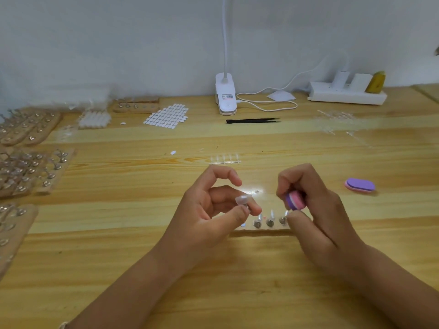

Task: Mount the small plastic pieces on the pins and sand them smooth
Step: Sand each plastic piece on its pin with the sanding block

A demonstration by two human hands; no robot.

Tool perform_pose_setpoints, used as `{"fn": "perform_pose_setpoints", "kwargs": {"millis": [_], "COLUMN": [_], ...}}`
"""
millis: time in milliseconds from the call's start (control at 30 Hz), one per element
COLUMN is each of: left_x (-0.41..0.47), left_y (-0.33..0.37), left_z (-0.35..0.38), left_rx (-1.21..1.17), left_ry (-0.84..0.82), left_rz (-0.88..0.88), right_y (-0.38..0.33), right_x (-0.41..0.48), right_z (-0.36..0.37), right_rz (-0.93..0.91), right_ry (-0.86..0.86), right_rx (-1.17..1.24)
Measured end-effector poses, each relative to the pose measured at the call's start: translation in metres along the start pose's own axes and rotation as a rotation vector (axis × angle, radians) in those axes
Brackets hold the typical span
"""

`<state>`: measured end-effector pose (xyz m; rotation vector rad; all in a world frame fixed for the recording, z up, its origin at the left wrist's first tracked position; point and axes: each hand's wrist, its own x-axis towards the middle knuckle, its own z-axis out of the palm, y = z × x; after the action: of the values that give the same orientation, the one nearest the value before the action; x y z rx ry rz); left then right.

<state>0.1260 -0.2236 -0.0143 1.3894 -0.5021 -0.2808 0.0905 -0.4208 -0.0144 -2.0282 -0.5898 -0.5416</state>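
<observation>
Where the wooden desk point(237, 269) runs off the left edge, the racks of pins point(28, 169) there are blurred and cut off. Both hands hover over a wooden strip point(261, 230) of upright pins and hide its ends. The right hand point(308, 210) grips a pink-and-purple sanding block point(294, 200), half buried in curled fingers. Just apart from it, the left hand point(209, 214) pinches a clear plastic piece point(242, 199); its mount is barely visible.
</observation>
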Motion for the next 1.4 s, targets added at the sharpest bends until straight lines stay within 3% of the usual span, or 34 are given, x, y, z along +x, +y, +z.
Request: {"fn": "perform_pose_setpoints", "kwargs": {"millis": [233, 533, 700, 933, 1233, 1400], "left_x": [-0.002, 0.0, 0.001, 0.001, 0.0, -0.001], "left_y": [0.001, 0.001, -0.002, -0.001, 0.001, 0.0], "left_z": [0.004, 0.003, 0.002, 0.002, 0.001, 0.001], "left_rx": [0.129, 0.225, 0.35, 0.343, 0.359, 0.344], "left_ry": [-0.039, 0.018, 0.06, 0.107, 0.117, 0.133], "left_rz": [0.084, 0.101, 0.185, 0.283, 0.261, 0.198], "right_y": [0.002, 0.006, 0.007, 0.011, 0.003, 0.003], "right_x": [0.002, 0.003, 0.003, -0.001, -0.001, 0.001], "right_z": [0.006, 0.006, 0.007, 0.013, 0.011, 0.011], "right_rz": [-0.069, -0.141, -0.172, -0.213, 0.024, -0.001], "right_ry": [-0.057, 0.024, 0.078, 0.115, 0.082, 0.104], "right_rx": [-0.149, -0.159, -0.179, -0.182, 0.063, -0.026]}}
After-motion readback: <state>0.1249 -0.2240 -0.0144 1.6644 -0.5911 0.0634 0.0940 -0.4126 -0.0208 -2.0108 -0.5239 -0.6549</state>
